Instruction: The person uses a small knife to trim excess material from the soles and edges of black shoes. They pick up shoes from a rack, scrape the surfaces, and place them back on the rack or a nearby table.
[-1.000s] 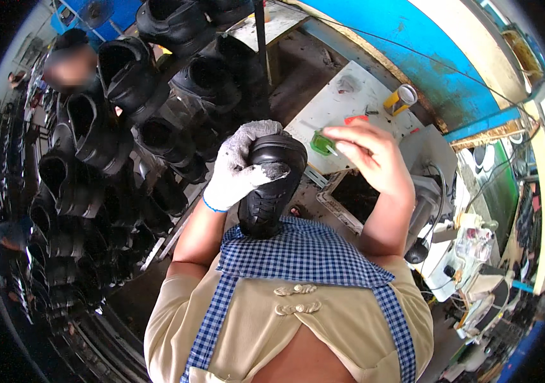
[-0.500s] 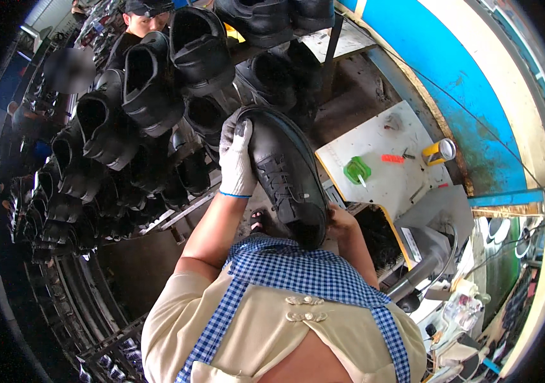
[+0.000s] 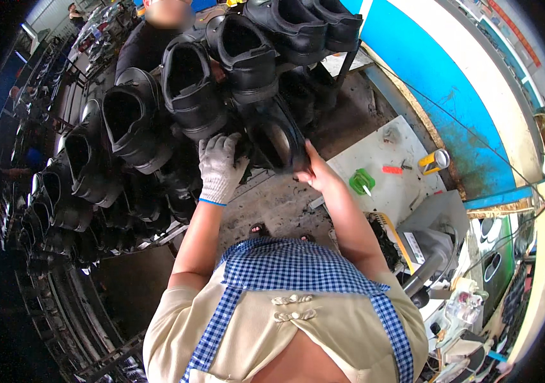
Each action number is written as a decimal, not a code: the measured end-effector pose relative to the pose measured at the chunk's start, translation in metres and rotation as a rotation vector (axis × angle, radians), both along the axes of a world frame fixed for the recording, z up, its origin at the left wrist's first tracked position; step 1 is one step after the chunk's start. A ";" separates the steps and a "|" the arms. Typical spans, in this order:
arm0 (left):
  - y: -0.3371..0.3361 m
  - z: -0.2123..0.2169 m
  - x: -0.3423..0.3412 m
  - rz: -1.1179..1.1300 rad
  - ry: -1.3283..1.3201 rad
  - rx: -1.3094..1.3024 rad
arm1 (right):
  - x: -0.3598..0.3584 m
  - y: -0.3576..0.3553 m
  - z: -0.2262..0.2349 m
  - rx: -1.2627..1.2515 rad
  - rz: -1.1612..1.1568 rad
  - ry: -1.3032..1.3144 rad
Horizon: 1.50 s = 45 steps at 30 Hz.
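Observation:
My right hand [image 3: 318, 171] is bare and closed on the heel end of a black shoe [image 3: 296, 145]. The shoe's opening faces me, and its toe points away, under the upper row of shoes. To its left is my left hand [image 3: 220, 167] in a white knit glove with a blue cuff edge. Its fingers are curled among the dark shoes at the lower level; whatever they grip is hidden. Just above the glove stands another black shoe [image 3: 197, 108] on the rack, heel toward me. A further black shoe [image 3: 247, 67] sits above the held one.
Several more black shoes [image 3: 128, 121] line the rack to the left. At right, a white board [image 3: 406, 147] carries a green container [image 3: 362, 182], a red piece [image 3: 392, 170] and a yellow can [image 3: 435, 162]. A grey machine [image 3: 435, 223] stands nearer. Another person [image 3: 141, 48] is behind the rack.
The black shoe has gone from in front of my body forward to the rack's lower level. My left hand has come off it and moved left and down; my right hand has moved forward with it.

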<state>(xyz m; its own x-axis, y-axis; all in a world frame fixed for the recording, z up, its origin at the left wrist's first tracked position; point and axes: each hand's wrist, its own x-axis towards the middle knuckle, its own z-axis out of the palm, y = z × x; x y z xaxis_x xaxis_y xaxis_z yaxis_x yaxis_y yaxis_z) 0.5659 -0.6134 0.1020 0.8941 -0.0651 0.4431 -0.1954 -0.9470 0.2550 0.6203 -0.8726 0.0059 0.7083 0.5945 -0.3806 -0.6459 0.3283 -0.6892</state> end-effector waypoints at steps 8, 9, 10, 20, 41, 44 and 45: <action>0.021 0.005 -0.010 -0.086 -0.080 -0.042 | 0.034 0.082 0.012 -0.340 -0.406 0.164; 0.023 0.007 -0.013 -0.106 -0.080 -0.089 | 0.025 0.083 0.002 -0.354 -0.467 0.165; 0.024 0.010 -0.015 -0.126 -0.081 -0.137 | 0.019 0.082 -0.007 -0.368 -0.530 0.166; 0.015 0.051 -0.075 -0.210 0.075 -0.862 | -0.002 0.078 0.003 -0.266 -0.387 -0.020; -0.069 0.025 -0.050 -0.601 0.887 -1.831 | -0.119 -0.049 0.126 -0.395 -0.311 -0.663; -0.095 0.031 -0.044 -1.005 0.940 -1.261 | -0.142 -0.088 0.109 -0.344 -0.308 -0.496; -0.109 0.027 -0.041 -1.114 0.700 -1.042 | -0.150 -0.092 0.109 -0.298 -0.340 -0.467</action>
<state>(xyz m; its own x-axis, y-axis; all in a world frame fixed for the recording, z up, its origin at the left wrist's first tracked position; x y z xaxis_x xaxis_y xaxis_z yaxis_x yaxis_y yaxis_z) 0.5253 -0.7225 0.1289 0.6469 -0.7147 0.2659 -0.1935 0.1835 0.9638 0.4703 -0.9641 0.1147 0.9692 0.2245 -0.1009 -0.1498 0.2130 -0.9655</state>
